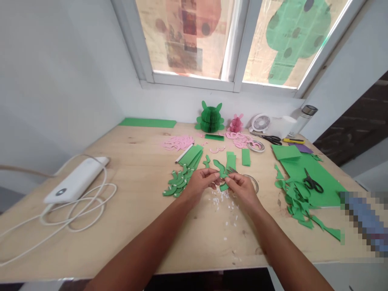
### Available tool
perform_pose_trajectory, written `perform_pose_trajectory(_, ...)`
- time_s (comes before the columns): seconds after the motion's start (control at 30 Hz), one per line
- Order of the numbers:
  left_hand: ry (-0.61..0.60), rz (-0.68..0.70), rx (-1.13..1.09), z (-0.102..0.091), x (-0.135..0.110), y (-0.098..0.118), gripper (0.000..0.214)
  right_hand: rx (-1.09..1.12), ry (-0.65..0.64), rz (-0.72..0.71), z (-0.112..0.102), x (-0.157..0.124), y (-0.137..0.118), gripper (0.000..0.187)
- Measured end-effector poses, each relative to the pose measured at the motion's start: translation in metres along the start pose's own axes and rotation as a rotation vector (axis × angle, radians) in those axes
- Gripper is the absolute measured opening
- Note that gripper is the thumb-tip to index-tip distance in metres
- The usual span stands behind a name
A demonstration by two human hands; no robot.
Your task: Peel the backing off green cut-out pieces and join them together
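A small curved green paper cutout (222,169) is pinched between the fingertips of both hands. My left hand (202,180) grips it from the left, with thumb and forefinger together. From the right, my right hand (241,186) closes on the same piece. Just behind the right fingers lie grey pointed blades (232,170), partly hidden. A roll of tape (257,185) sits beside the right hand, which covers part of it. Tiny white paper scraps (224,200) are scattered below the fingers. Overlapping green cutouts with white tabs (175,184) lie left of my left hand.
Green offcuts (298,198) and black scissors (313,182) lie right on green sheets (321,184). Pink cutouts (178,142), a green paper figure (210,119), a pink one (235,124) and a fan (260,122) are behind. A white power bank (77,180) with looped cable occupies the left.
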State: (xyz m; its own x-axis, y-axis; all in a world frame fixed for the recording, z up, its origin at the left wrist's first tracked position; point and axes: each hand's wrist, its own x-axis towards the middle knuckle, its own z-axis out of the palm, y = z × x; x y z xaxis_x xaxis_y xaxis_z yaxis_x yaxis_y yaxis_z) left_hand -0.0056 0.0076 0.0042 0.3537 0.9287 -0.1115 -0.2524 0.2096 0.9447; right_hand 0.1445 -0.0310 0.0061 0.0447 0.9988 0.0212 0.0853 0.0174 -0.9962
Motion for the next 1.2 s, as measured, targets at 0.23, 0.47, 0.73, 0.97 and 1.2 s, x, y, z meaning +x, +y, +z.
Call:
perform_pose_trajectory(0.23,0.001,0.004,-0.002,-0.004,0.002,-0.002,0.021,-0.104,-0.037,-0.046,-0.002,0.001,0.007,0.026)
perform_pose_trajectory(0.47,0.054,0.028,0.021,-0.001,0.003,-0.005,0.019,-0.376,0.037,-0.208,0.0,-0.001,0.009,0.024)
perform_pose_trajectory(0.73,-0.039,0.013,0.09,-0.001,0.002,-0.004,0.014,-0.166,0.103,-0.091,0.003,-0.002,0.002,0.032)
perform_pose_trajectory(0.97,-0.077,0.014,0.101,0.003,-0.001,-0.006,0.02,-0.081,0.114,-0.066,0.0,-0.001,0.005,0.032)
perform_pose_trajectory(1.2,-0.108,-0.039,0.102,0.007,-0.004,-0.004,0.026,-0.074,0.238,-0.161,-0.003,0.0,0.007,0.029)
